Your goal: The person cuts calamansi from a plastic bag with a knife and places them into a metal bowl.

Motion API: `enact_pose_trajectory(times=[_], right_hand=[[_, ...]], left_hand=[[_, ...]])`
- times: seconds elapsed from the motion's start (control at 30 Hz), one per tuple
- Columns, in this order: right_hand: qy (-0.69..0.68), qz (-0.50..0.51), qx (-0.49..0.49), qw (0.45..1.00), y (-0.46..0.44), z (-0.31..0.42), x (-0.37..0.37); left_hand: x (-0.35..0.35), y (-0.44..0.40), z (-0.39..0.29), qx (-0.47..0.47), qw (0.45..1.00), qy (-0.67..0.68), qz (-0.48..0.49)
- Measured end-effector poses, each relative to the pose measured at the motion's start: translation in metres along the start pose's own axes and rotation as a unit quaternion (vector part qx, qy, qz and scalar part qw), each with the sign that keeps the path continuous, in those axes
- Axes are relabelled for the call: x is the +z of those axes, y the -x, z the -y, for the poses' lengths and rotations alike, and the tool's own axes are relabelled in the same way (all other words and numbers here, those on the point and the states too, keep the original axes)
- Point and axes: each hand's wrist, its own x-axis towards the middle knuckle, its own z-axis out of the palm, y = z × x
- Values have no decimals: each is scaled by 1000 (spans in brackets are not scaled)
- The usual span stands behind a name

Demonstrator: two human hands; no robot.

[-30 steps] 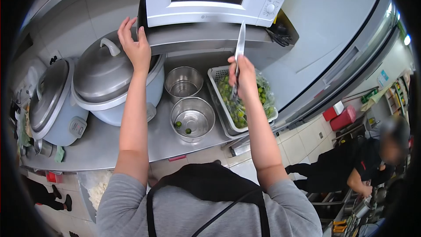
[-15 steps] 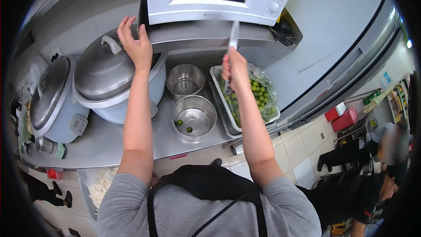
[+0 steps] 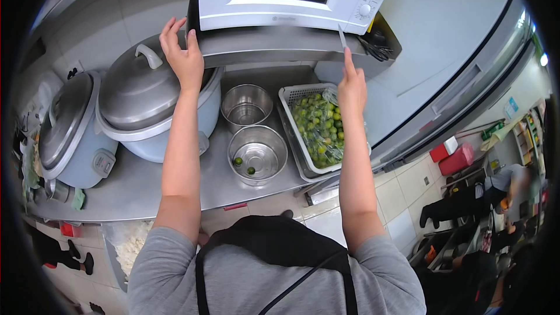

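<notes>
My right hand [image 3: 352, 88] grips a knife [image 3: 342, 36], its narrow blade pointing up toward the lower edge of the white microwave [image 3: 280, 21]. Beneath that forearm, a white plastic basket [image 3: 298, 143] holds green limes [image 3: 318, 125] in clear plastic. My left hand [image 3: 185, 61] is raised with fingers apart, near the left end of the metal shelf [image 3: 262, 48] and over the large rice cooker [image 3: 137, 90]. Between my arms are two round metal pots. The nearer pot [image 3: 274, 170] contains two limes [image 3: 238, 161]; the farther pot [image 3: 246, 90] stands behind it.
A second rice cooker [image 3: 69, 134] stands at the left of the steel counter [image 3: 146, 198]. Black cables [image 3: 376, 49] lie at the shelf's right end, beside a fridge [image 3: 443, 35]. Below left is a container of white food [image 3: 131, 248]. Other people [image 3: 466, 198] are at lower right.
My right hand has moved right with the knife, from in front of the shelf's middle toward its right end, uncovering more of the limes. My left hand has stayed nearly still.
</notes>
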Motion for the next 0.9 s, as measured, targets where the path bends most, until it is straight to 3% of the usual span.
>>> enact_pose_trajectory(times=[0.1,0.2,0.23,0.3,0.4,0.5,0.6,0.7,0.73,0.8,0.9], right_hand=[[59,12,-2,998,-5,-1,18],[-62,12,-100,993,54,19,22],[-56,80,-132,986,76,25,14],[-84,91,-141,982,89,25,12],[-81,-12,-63,995,31,4,2],[-24,9,-11,1000,-2,-4,6],[-50,-6,-82,995,33,5,20],[-96,102,-155,978,82,18,7],[-97,101,-153,978,75,14,6],[-49,-15,-103,993,40,-2,1],[-17,-17,-50,998,5,-15,9]], left_hand=[[0,0,0,4,1000,-10,0],[0,0,-1,-4,1000,2,-5],[0,1,-2,-4,1000,3,-4],[1,-1,-3,-1,1000,4,-7],[0,0,-5,-18,1000,17,-3],[0,0,-3,-9,1000,-2,-2],[0,-1,-3,-14,1000,0,-1],[1,-1,0,4,1000,-11,-3],[1,-2,-1,6,1000,-10,-2],[0,0,-2,-11,1000,17,2],[1,-1,0,0,1000,3,0]])
